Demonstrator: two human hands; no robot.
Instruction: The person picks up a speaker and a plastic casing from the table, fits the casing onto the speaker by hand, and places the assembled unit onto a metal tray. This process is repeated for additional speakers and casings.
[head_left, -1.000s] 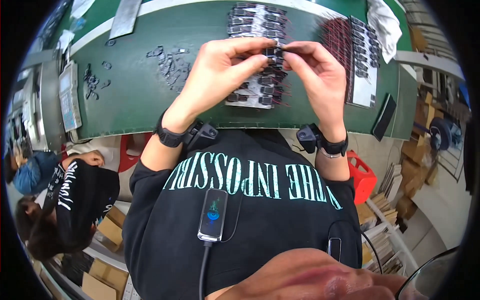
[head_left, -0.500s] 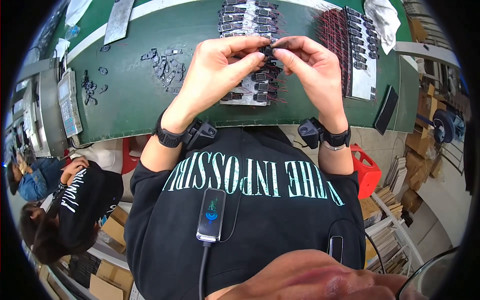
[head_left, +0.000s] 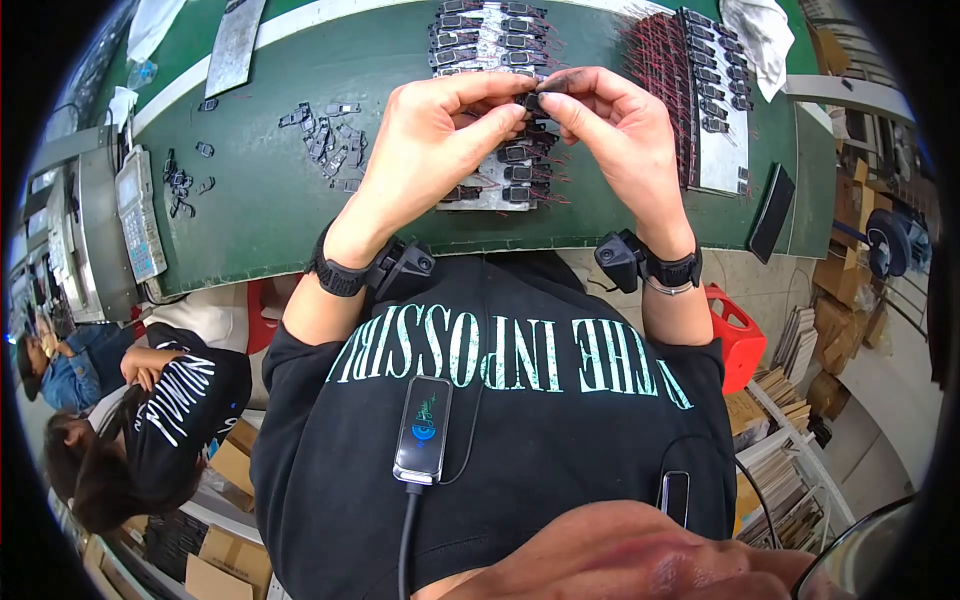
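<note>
While I look down on the green table (head_left: 270,225), both grips meet over the middle, fingertips nearly together. My left grip (head_left: 435,130) has thumb and forefinger pinched on a small black part (head_left: 533,101), and my right grip (head_left: 625,125) pinches it from the other side, thumb and forefinger close in. So neither is free: the two share that one part, above the centre plate (head_left: 491,180). Fingers hide most of it from me, so I can't make out its finer shape.

On the plate I've got two columns of black units (head_left: 523,173), thin red wires poking out to the right. Over to the right lies a second plate (head_left: 718,168), more units on it, a dense bunch of red wires (head_left: 655,80) along its left side. Beside its upper end, a white cloth (head_left: 757,45); near the table's right edge, a flat black slab (head_left: 771,213).

Left of my left grip, loose parts (head_left: 325,138) lie scattered, with a smaller cluster (head_left: 178,185) farther left, near a keypad (head_left: 140,215). Above them, a metal sheet (head_left: 235,45) lies at a slant.
</note>
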